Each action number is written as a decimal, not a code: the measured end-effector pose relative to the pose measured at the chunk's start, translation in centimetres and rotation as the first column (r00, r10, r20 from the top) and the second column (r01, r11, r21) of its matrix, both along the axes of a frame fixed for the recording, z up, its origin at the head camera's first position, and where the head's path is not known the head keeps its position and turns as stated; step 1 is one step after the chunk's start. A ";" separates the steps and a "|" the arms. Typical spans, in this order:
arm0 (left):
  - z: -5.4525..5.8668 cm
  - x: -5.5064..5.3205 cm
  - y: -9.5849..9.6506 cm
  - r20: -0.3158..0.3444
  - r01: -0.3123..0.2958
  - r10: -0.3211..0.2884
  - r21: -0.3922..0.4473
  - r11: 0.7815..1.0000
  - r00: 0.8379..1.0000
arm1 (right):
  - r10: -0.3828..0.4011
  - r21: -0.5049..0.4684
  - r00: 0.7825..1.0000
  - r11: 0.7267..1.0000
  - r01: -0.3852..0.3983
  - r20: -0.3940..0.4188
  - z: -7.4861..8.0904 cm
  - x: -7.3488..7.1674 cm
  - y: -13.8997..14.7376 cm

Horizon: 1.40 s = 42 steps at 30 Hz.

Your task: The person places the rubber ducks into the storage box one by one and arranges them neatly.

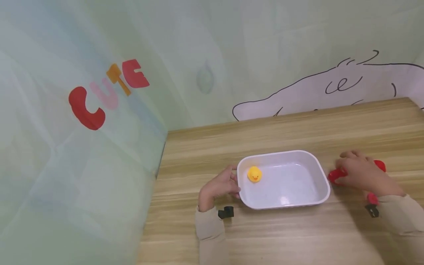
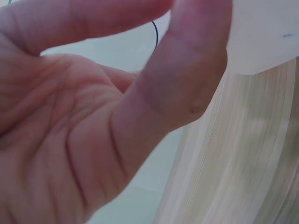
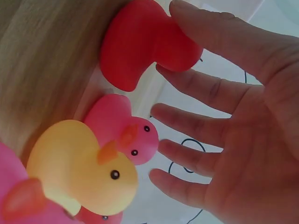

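The word "CUTE" (image 1: 112, 101), in red, pink and mustard capitals, stood out on the pale left wall (image 1: 49, 176) as a person worked at a wood-grain counter (image 1: 281, 235). A black-outlined cartoon figure (image 1: 298, 99) spread along the back wall (image 1: 265, 44), its looping strokes forming no readable word. No brand could be made out on the toys.

The right hand (image 1: 361, 173) pinched a red toy duck (image 3: 149, 44) by the head between thumb and forefinger, its other three fingers extended, on the counter just beyond the right end of a white tray (image 1: 291, 191). The left hand (image 1: 221, 184) touched the tray's left end with bent fingers; whether it gripped the rim or merely braced it could not be told.

Inside the tray, a small yellow duck (image 1: 254, 174) sat near the left wall, leaving room to its right. A narrow strip of counter separated the tray's right edge from the red duck, while wider stretches ran behind and in front. Close beside the right hand clustered a pink duck (image 3: 110, 114), a paler yellow duck (image 3: 77, 158) and, cut off by the frame, a second pink duck (image 3: 9, 170). The counter's back edge met the back wall.
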<state>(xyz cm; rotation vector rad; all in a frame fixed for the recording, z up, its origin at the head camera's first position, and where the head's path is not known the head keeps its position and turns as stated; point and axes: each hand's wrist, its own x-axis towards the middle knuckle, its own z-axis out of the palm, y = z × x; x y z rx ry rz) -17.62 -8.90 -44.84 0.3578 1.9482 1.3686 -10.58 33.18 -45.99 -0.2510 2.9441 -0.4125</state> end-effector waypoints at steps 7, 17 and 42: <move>0.1 -0.1 0.3 -0.003 0.009 -0.009 0.005 1.000 1.000 | 0.034 0.015 0.999 0.999 -0.034 -0.030 1.0 0.3 0.0; 0.2 0.2 0.1 0.002 -0.020 0.020 -0.018 1.000 1.000 | 0.098 -0.008 0.978 0.995 -0.102 -0.182 3.5 -0.1 -1.8; 0.1 0.4 0.2 0.006 -0.044 0.044 -0.017 0.999 0.999 | 0.274 -0.002 0.946 0.960 -0.278 -0.172 5.9 -2.5 -13.5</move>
